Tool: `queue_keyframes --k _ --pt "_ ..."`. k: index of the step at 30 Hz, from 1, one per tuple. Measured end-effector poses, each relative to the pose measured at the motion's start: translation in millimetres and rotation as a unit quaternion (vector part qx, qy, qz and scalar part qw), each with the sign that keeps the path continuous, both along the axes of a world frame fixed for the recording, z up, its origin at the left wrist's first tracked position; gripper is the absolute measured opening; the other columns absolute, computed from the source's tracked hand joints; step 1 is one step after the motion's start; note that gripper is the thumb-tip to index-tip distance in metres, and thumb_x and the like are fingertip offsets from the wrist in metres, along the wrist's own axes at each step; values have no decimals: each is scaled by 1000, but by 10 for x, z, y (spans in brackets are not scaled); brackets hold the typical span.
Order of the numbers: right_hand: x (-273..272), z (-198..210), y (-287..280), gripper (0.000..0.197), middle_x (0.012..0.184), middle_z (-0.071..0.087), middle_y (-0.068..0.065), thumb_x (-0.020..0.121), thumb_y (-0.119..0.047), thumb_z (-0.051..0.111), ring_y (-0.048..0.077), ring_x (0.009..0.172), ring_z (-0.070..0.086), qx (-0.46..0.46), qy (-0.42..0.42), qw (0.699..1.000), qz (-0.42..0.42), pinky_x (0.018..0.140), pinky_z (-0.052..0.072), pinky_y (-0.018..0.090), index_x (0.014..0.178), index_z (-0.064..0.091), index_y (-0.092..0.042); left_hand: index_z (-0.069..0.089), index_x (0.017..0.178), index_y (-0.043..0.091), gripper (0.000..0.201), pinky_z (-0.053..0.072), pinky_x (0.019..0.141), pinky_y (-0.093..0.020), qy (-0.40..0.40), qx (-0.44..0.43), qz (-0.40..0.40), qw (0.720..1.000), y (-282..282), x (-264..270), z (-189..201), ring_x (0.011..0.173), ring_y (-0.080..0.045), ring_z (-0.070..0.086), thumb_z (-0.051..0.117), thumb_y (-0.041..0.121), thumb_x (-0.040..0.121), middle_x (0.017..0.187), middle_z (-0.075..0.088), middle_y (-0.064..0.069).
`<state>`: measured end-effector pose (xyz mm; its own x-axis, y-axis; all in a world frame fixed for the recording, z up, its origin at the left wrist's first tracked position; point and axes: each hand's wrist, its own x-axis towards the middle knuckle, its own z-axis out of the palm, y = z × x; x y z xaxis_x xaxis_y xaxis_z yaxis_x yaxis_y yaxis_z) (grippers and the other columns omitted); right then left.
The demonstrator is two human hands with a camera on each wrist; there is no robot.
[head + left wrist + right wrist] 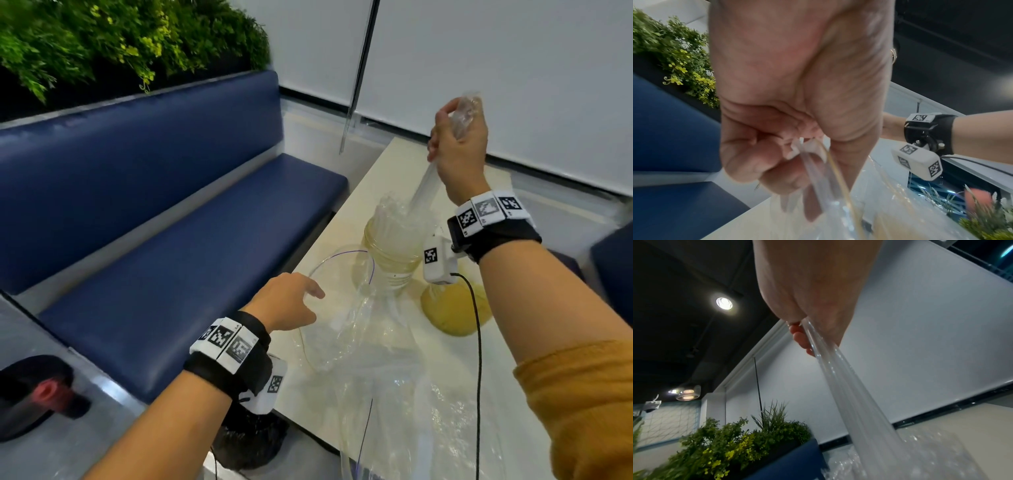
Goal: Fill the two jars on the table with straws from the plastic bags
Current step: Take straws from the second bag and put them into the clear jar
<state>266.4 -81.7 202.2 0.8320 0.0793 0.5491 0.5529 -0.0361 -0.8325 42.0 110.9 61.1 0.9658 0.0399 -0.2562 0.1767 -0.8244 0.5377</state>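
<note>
A clear jar stands on the cream table, packed with pale straws that stick out of its mouth. My right hand is raised above it and grips a clear plastic bag that stretches taut from my fist down to the straws; the same bag fills the right wrist view. My left hand is at the table's left edge, where its curled fingers pinch the rim of a second clear bag, which hangs crumpled below them. A blurred yellowish round object, possibly the other jar, sits right of the jar.
A blue padded bench runs along the table's left side, with a green hedge behind it. More clear plastic covers the near table. A black cable hangs from my right wrist. A black and red object lies far left.
</note>
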Motion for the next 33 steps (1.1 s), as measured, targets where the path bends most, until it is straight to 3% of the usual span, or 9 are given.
queue_keyframes --k 5,9,15,19,22,27,28,30,33 --pt "144 -273 -57 7 66 56 -4 102 -21 55 13 56 55 -26 50 998 12 54 50 32 97 52 -25 65 129 35 45 45 101 -30 -7 -23 -15 1000 -22 19 -1 129 -17 52 68 19 88 142 57 9" --pt "191 -767 -147 15 84 66 2 97 -29 63 18 80 65 -142 67 985 -69 86 57 51 99 63 -14 65 129 37 43 50 101 -32 -10 -32 -20 999 -61 25 -10 125 -16 54 68 21 88 141 57 10" --pt "152 -990 -274 75 110 63 4 76 -18 84 23 95 65 -190 -53 965 -172 93 51 36 138 43 -20 64 130 36 42 53 96 -30 -7 -32 -21 999 -65 32 -18 120 -15 57 68 23 90 141 56 9" --pt "91 -1065 -303 37 120 67 6 95 -31 64 24 111 61 -313 -128 918 -206 96 48 37 126 62 -12 63 132 34 43 57 78 -24 -7 -43 -16 999 -98 58 38 89 -10 66 66 20 91 143 55 7" --pt "-24 -1261 -291 45 133 63 8 105 -38 34 30 127 51 -421 -96 879 -203 102 42 43 134 59 -14 60 136 32 47 55 67 -20 -12 -54 -14 998 -147 67 109 63 -8 67 62 17 91 145 52 6" --pt "-154 -1334 -352 55 166 17 11 106 -45 19 34 153 11 -610 -60 766 -194 121 6 58 157 26 -24 49 145 32 61 53 83 -24 11 -56 -40 998 -176 40 223 51 0 65 62 16 88 139 57 1" --pt "-222 -1238 -349 55 165 19 14 106 -47 23 37 152 14 -600 -76 771 -201 121 6 58 156 29 -25 48 146 33 64 54 85 -25 14 -58 -47 997 -170 33 234 50 3 65 62 15 86 137 60 0" --pt "-446 -995 -273 45 143 49 17 104 -42 40 36 132 42 -496 -174 825 -207 113 33 51 137 56 -16 46 148 33 70 55 79 -23 10 -68 -59 996 -156 32 233 51 5 64 61 9 84 141 57 0" --pt "-987 -737 -48 22 77 58 7 95 -18 57 24 71 53 -353 -298 885 -64 65 46 37 77 63 -7 44 149 33 74 52 60 -17 -5 -90 -72 993 -134 41 209 59 0 69 58 2 83 144 50 4"
